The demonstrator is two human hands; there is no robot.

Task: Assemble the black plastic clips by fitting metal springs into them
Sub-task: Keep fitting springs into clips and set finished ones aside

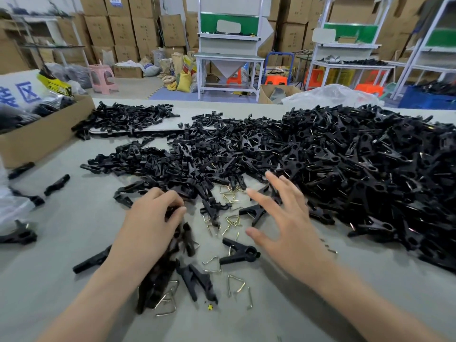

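— Where is the left hand (pixel 153 218)?
— Low on the table (pixel 74 243), left of centre. Its fingers curl round a blurred bunch of black parts (pixel 186 239), which trails back along the forearm.
— And the right hand (pixel 288 225)?
— Over the table, fingers spread wide, holding nothing.
— The springs (pixel 233 220)?
— Scattered loose between the two hands, just left of the right thumb; more lie nearer, by the left forearm.
— Nearest clip (pixel 240 254)?
— Just below the right thumb, not touching it. Its long axis runs roughly left to right: ringed end to the right, toward the wrist, two legs splayed to the left.
— Anything else?
— The big pile (pixel 370 169) lies beyond the right hand and fills the table's right side. A box (pixel 42 137) sits at the far left.
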